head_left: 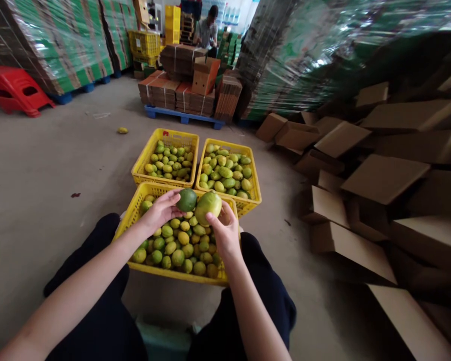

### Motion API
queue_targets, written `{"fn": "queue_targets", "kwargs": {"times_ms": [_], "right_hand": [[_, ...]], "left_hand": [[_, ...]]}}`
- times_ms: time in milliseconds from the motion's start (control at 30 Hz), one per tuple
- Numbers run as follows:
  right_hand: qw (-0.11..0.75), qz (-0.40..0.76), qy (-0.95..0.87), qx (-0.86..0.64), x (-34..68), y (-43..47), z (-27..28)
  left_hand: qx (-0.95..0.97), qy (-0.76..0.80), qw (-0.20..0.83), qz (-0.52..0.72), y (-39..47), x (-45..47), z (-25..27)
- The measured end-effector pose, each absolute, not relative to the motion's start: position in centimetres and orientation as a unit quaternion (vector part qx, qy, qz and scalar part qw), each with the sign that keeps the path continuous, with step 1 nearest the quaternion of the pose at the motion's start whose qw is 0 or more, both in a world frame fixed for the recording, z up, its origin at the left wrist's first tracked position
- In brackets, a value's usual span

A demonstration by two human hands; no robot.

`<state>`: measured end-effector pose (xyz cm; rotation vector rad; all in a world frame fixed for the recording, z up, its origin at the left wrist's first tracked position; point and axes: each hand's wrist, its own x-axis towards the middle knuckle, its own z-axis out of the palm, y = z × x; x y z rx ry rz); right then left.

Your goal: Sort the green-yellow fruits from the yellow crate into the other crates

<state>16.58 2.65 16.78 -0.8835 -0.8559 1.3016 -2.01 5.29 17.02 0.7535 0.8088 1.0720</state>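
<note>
My left hand (162, 212) is closed on a dark green lemon (187, 199). Close beside it, my right hand (226, 228) grips a larger, yellow-green lemon (208, 207) between thumb and fingers. Both fruits are raised over the near yellow crate (173, 273), which stands between my knees. Many green and yellow lemons (178, 257) fill that crate. Beyond it are two more yellow crates: the far left crate (143, 170) and the far right crate (253, 195), each holding similar fruit.
Cardboard boxes (385, 178) lie heaped at the right. A red stool (17, 90) and a loose lemon (122, 130) are on the floor at left. Flattened cartons (188, 100) sit on a blue pallet (184, 116) ahead. A person (208, 32) is in the background.
</note>
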Motion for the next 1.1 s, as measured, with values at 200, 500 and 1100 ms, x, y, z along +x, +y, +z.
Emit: {"fn": "queue_targets", "kwargs": {"times_ms": [200,500,1100], "right_hand": [[0.597,0.629,-0.324,-0.378,16.3,2.9,16.5],[0.589,0.643,-0.253,-0.419,14.8,3.3,14.6],[0.643,0.46,-0.456,-0.409,15.9,1.8,16.9]], "left_hand": [[0.308,0.335,0.734,0.504,5.1,-1.6,17.6],[0.525,0.462,0.532,0.477,3.8,-1.0,17.1],[0.64,0.393,0.481,0.452,4.0,-1.5,17.5]]}}
